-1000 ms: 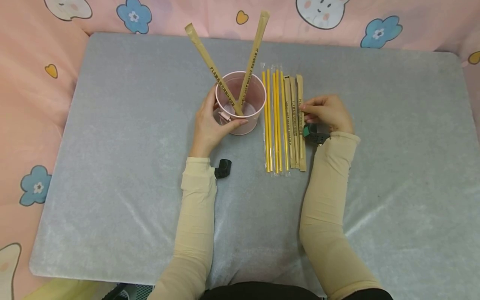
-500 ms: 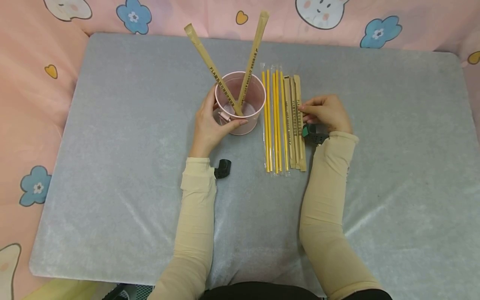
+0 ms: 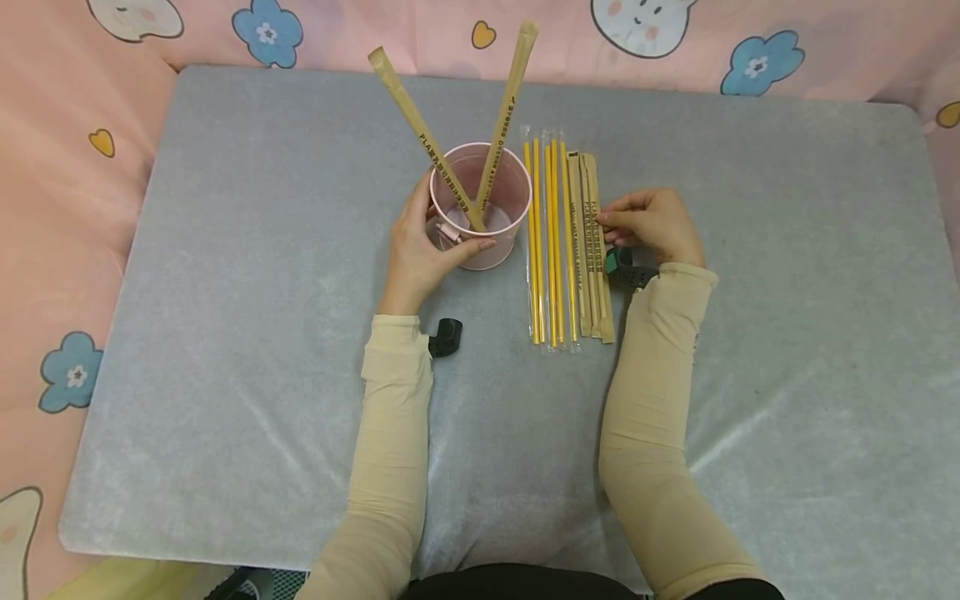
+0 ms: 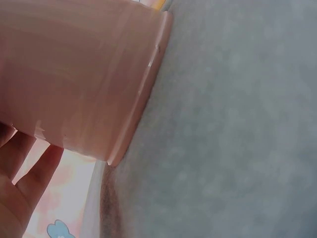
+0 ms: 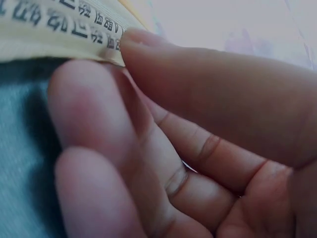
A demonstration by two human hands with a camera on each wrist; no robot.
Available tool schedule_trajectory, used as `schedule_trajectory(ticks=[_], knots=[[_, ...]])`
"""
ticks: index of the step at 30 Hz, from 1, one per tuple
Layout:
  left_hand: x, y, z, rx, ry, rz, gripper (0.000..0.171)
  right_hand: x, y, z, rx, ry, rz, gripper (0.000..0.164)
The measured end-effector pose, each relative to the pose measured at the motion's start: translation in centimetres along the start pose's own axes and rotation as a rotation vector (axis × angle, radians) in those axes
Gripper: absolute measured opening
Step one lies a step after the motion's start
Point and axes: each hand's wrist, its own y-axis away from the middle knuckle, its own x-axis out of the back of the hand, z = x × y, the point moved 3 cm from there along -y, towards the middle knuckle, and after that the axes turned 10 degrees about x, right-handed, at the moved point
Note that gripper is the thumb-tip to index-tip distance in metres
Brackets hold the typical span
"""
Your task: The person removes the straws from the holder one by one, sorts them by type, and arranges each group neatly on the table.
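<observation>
My left hand [image 3: 420,262] holds a small pink bucket [image 3: 501,252], its thumb over the near side below the rim and the fingers round the left side. Two paper-wrapped straws, one leaning left [image 3: 412,104] and one leaning right [image 3: 512,96], stand in it. At the right end of a row of straws, my right hand [image 3: 660,225] pinches the edge of the outermost paper-wrapped straw [image 3: 602,287]. In the right wrist view, thumb and fingertip meet at the printed brown wrapper [image 5: 74,25]. The left wrist view has the bucket wall [image 4: 74,74] close up.
Between the bucket and the brown wrappers lie several yellow straws [image 3: 557,250] in clear sleeves, side by side. A grey cloth [image 3: 247,292] covers the table. Behind it hangs a pink curtain [image 3: 420,33] with printed flowers and animals.
The outermost paper-wrapped straw has shifted slightly left at its upper part, closer against its neighbours, with the right hand moving a little left along with it. The left hand and bucket have stayed put.
</observation>
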Motion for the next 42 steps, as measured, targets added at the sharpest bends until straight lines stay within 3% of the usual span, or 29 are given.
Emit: schedule_trajectory(ticks=[20, 42], knots=[[0.0, 0.0, -0.1, -0.008, -0.007, 0.002, 0.094, 0.5, 0.4, -0.2, 0.046, -0.016, 0.057, 0.007], [0.0, 0.0, 0.0, 0.006, -0.003, -0.009, 0.095, -0.1, 0.6, -2.4, 0.151, -0.118, 0.090, 0.005]])
